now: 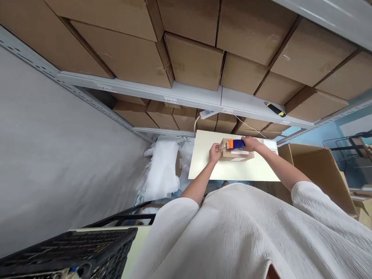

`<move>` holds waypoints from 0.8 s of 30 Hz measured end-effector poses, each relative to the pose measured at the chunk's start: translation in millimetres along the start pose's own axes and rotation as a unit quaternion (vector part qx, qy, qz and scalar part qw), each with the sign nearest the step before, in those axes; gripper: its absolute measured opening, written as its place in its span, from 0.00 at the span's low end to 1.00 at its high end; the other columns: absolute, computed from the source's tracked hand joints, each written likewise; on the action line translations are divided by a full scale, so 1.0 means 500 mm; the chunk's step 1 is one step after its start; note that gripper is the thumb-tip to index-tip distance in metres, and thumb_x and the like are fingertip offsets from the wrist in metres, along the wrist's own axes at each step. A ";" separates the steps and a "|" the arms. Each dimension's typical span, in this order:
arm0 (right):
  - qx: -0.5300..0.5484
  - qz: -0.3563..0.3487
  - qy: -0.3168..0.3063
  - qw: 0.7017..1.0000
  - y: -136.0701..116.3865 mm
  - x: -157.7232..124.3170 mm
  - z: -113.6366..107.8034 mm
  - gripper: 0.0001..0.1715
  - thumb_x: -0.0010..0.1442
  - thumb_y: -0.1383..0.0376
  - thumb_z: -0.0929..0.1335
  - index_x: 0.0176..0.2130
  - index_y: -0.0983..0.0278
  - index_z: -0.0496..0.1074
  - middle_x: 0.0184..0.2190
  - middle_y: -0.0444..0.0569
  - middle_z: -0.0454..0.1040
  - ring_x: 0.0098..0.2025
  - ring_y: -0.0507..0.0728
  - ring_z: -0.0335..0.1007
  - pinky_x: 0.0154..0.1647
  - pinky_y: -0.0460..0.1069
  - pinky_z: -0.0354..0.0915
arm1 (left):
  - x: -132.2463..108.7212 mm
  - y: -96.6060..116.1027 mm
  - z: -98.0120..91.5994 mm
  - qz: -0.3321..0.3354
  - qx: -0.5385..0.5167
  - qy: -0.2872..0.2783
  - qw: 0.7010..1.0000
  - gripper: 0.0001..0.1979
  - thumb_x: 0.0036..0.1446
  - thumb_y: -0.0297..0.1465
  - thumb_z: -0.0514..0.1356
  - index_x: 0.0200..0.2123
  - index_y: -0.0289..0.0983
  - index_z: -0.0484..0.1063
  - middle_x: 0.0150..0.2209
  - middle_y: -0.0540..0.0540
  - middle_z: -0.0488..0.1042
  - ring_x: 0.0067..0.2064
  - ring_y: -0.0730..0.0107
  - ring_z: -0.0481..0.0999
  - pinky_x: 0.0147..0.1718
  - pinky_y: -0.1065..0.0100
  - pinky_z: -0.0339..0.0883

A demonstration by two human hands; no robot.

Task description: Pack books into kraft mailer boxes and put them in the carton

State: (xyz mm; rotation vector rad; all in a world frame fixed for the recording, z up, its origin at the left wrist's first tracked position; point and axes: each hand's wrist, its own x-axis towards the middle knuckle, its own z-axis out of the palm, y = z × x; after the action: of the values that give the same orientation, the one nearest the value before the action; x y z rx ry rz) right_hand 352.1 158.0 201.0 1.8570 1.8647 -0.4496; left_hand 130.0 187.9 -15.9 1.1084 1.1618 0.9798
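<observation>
A small cardboard box (236, 156) with white labels on it lies on the pale tabletop (203, 166). My right hand (250, 143) is wrapped round a tape dispenser (236, 144) with an orange head and dark blue body, held at the top of the box. A shiny bit of clear tape (223, 146) shows at the box's left end. Beside that end is my left hand (215, 152), its fingers curled in; whether they grip the tape is too small to tell.
Shelves of cardboard boxes (194, 62) rise behind the table, with a yellow-black utility knife (275, 109) on one shelf. White packing sheets (162, 166) hang at left. An open carton (319, 170) stands at right, a black crate (66, 252) at lower left.
</observation>
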 end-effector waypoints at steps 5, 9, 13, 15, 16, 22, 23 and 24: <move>-0.006 -0.002 0.003 1.000 -0.003 -0.003 0.000 0.26 0.69 0.55 0.75 0.61 0.62 0.73 0.57 0.62 0.83 0.58 0.70 0.80 0.49 0.55 0.73 | -0.001 0.014 -0.014 -0.043 0.018 -0.065 0.997 0.01 0.61 0.30 0.65 0.36 0.42 0.77 0.37 0.46 0.83 0.42 0.60 0.84 0.52 0.58 0.78; 0.002 0.001 -0.001 1.000 -0.005 -0.007 -0.002 0.26 0.69 0.55 0.75 0.61 0.62 0.72 0.57 0.63 0.82 0.58 0.70 0.79 0.49 0.55 0.73 | 0.001 0.039 -0.017 0.012 0.052 -0.042 0.998 0.04 0.62 0.27 0.64 0.39 0.42 0.79 0.43 0.44 0.85 0.48 0.58 0.85 0.56 0.57 0.77; 0.012 0.001 -0.001 1.000 -0.007 -0.010 0.000 0.25 0.69 0.58 0.76 0.61 0.62 0.72 0.59 0.62 0.81 0.59 0.69 0.78 0.50 0.54 0.73 | -0.006 0.069 -0.013 0.074 0.074 -0.083 0.991 0.14 0.61 0.23 0.65 0.48 0.41 0.82 0.53 0.41 0.84 0.54 0.54 0.83 0.60 0.53 0.76; 0.022 -0.003 -0.002 1.000 -0.007 -0.010 0.002 0.26 0.68 0.59 0.76 0.61 0.62 0.71 0.59 0.62 0.80 0.58 0.68 0.79 0.51 0.53 0.72 | -0.011 0.081 -0.017 0.087 0.111 -0.109 0.984 0.20 0.58 0.22 0.67 0.53 0.42 0.82 0.57 0.40 0.83 0.58 0.50 0.82 0.64 0.51 0.75; 0.027 -0.006 -0.001 1.000 -0.007 -0.009 0.004 0.26 0.68 0.60 0.76 0.61 0.62 0.71 0.59 0.61 0.80 0.58 0.67 0.79 0.51 0.53 0.72 | -0.013 0.085 -0.020 0.095 0.135 -0.119 0.979 0.23 0.58 0.21 0.68 0.56 0.42 0.82 0.59 0.39 0.82 0.60 0.48 0.81 0.66 0.49 0.73; 0.032 -0.007 -0.003 0.999 -0.007 -0.010 0.007 0.27 0.68 0.61 0.75 0.62 0.61 0.70 0.61 0.61 0.80 0.58 0.67 0.80 0.49 0.53 0.72 | -0.013 0.102 -0.032 0.145 0.237 -0.191 0.942 0.35 0.56 0.25 0.73 0.67 0.42 0.76 0.69 0.37 0.75 0.71 0.43 0.74 0.73 0.48 0.65; 0.032 -0.005 -0.005 0.999 -0.007 -0.011 0.006 0.27 0.68 0.61 0.75 0.63 0.61 0.70 0.60 0.61 0.80 0.58 0.68 0.80 0.48 0.53 0.73 | -0.012 0.103 -0.032 0.143 0.249 -0.195 0.938 0.37 0.56 0.26 0.74 0.69 0.42 0.74 0.71 0.36 0.74 0.72 0.41 0.73 0.73 0.48 0.64; 0.032 -0.006 -0.008 0.999 -0.006 -0.012 0.004 0.27 0.68 0.61 0.75 0.63 0.61 0.70 0.60 0.61 0.80 0.57 0.68 0.80 0.47 0.54 0.73 | -0.012 0.105 -0.032 0.139 0.263 -0.197 0.934 0.38 0.57 0.27 0.74 0.70 0.43 0.72 0.72 0.36 0.72 0.72 0.40 0.72 0.73 0.48 0.64</move>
State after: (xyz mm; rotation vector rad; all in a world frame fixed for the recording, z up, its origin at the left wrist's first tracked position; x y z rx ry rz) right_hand 349.1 151.8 202.4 1.8805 1.8719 -0.5328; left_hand 112.4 194.5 35.7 1.8464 0.9697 0.6143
